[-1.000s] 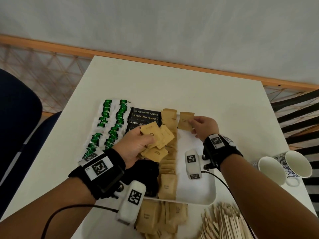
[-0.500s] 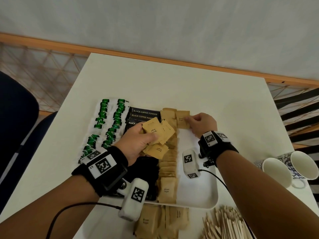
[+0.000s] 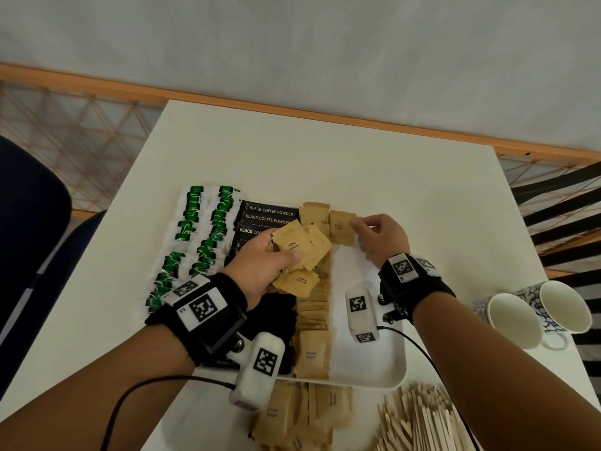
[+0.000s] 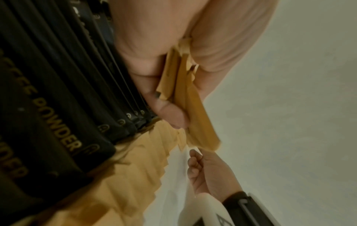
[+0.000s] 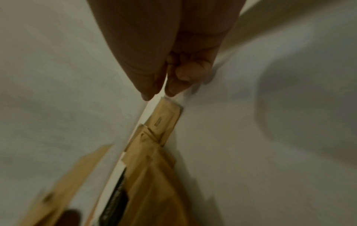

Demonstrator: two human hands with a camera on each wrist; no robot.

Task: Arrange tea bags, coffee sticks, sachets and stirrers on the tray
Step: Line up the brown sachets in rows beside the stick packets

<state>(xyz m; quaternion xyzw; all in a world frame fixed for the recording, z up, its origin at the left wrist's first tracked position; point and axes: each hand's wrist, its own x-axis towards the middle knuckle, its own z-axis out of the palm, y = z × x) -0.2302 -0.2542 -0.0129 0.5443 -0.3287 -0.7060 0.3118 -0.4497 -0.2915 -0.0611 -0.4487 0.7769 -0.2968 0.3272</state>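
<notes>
A white tray holds green tea bags, black coffee sticks and a row of brown sugar sachets. Over the tray's middle, my left hand grips a fan of several brown sugar sachets, also seen edge-on as held sachets. At the tray's far end my right hand pinches the right corner of a single sachet, which lies flat beside the row. In the right wrist view, thumb and forefinger tips of the right hand sit on either side of the sachet's corner.
Loose sachets and a heap of wooden stirrers lie on the table in front of the tray. Two patterned cups lie on their sides at the right edge. A dark blue chair stands to the left.
My right hand has lowered the single sachet onto the tray's far end beside the row. My left hand has kept its bundle and hardly moved.
</notes>
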